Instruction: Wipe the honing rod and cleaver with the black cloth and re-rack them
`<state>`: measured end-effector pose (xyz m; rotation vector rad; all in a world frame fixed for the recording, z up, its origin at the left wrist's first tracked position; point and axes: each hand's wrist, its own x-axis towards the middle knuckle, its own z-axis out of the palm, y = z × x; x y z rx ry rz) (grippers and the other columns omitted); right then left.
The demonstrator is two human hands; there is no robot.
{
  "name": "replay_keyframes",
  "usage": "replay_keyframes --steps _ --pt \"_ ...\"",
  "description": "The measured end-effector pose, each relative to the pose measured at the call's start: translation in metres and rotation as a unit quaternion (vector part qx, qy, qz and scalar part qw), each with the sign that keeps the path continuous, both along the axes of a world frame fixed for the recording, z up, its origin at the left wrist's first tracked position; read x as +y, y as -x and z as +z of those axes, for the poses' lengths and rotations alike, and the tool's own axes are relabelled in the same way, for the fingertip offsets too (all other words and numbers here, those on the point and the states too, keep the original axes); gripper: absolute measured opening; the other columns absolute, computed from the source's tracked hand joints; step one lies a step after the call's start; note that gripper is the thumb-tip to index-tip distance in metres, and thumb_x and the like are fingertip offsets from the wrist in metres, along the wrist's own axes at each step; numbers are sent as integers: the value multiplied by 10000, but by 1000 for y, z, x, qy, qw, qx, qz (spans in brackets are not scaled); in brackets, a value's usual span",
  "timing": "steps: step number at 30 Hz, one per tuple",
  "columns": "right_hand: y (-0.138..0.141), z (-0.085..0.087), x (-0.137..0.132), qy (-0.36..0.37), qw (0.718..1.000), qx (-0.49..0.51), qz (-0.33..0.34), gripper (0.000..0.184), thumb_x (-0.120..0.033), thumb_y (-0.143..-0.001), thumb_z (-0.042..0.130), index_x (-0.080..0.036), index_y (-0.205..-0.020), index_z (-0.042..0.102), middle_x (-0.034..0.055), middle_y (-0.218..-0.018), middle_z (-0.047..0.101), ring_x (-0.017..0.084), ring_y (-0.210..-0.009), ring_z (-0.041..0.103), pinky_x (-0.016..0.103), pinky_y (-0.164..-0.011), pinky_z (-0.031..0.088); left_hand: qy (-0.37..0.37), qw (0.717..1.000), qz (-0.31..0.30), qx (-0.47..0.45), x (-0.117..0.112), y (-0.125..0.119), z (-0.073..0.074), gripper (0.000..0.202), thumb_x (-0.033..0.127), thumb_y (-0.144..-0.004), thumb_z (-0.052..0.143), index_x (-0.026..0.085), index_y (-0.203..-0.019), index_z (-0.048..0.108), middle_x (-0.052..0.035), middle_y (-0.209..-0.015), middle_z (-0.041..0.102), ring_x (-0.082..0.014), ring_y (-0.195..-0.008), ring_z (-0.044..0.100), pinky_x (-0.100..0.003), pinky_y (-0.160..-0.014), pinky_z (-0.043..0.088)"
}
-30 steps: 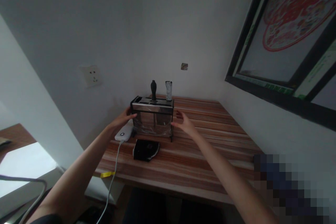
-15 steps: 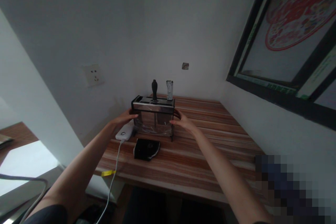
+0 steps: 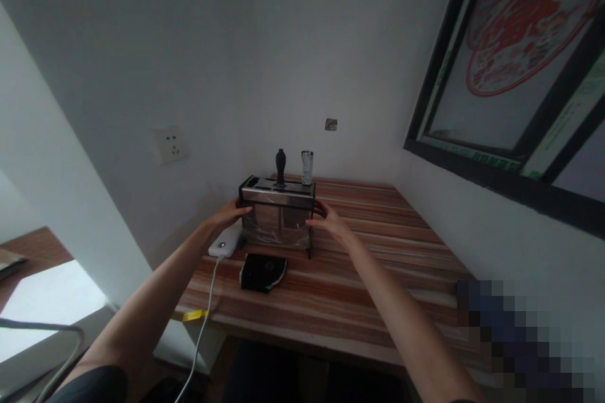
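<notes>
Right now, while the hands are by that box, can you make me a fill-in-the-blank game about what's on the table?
1. On top of the box stand ____ upright pieces.
2. The right hand is ____ from the white device than the left hand.
3. The flat thing lying in front of the box is coloured ____.
4. The tag at the table's edge is coloured ____.

Missing words: two; farther; black; yellow.

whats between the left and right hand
In the head view, the clear-sided holder stands between the left hand and the right hand, a black handle and a silvery piece rising from its top.
</notes>
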<state>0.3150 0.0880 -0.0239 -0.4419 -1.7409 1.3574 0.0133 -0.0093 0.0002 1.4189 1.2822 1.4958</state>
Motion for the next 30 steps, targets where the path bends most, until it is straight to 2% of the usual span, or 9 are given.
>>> replay_keyframes --steps 5,11,18,30 --pt "-21 2 -1 -5 1000 5 -18 659 -242 -535 814 -239 -1153 586 62 -1247 597 211 -1125 565 413 -1019 407 6 999 -48 10 9 -11 2 762 460 -477 839 143 -1132 615 -131 -1067 699 -349 -1099 580 -459 -979 415" --pt "-58 9 2 2 999 -11 -45 649 -253 -526 821 -239 -1139 609 67 -1244 605 240 -1131 564 431 -978 446 1 997 -80 16 16 -41 8 734 392 -552 824 137 -1186 556 -137 -1170 647 -327 -1164 534 -452 -1003 391" --pt "-105 21 2 11 997 -41 -63 633 -237 -525 823 -249 -1128 629 72 -1234 615 265 -1150 554 431 -920 488 -14 994 -106 27 28 -75 0 770 350 -539 834 164 -1220 526 -138 -1282 573 -327 -1241 459 -438 -1032 365" --pt "-158 14 4 16 993 -65 -94 647 -195 -513 836 -225 -1125 627 85 -1264 596 261 -1185 535 452 -1031 386 -40 988 -146 28 32 -123 -7 789 360 -577 817 153 -1253 468 -144 -1321 526 -294 -1233 463 -441 -1041 347"
